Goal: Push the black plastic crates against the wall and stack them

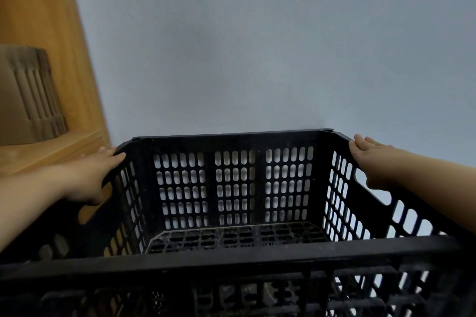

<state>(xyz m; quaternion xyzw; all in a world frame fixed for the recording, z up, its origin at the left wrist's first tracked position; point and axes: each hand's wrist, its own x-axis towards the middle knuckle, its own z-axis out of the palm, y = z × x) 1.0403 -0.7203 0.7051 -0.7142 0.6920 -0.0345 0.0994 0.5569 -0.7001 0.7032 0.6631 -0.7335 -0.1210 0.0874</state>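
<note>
Crate (pixel 235 188): sitting dead ahead, far side facing the wall (pixel 257 46)
Hands: left hand (pixel 87 177) and right hand (pixel 371 165) both gripping the side rims, equally near

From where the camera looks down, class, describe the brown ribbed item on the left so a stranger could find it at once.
Start at the pale grey wall, then move left to the wooden panel and the wooden ledge beyond the left hand. On that ledge stands the cardboard bundle. Unlike the black crate beside it, it is tan, with upright ridges and no holes.
</note>
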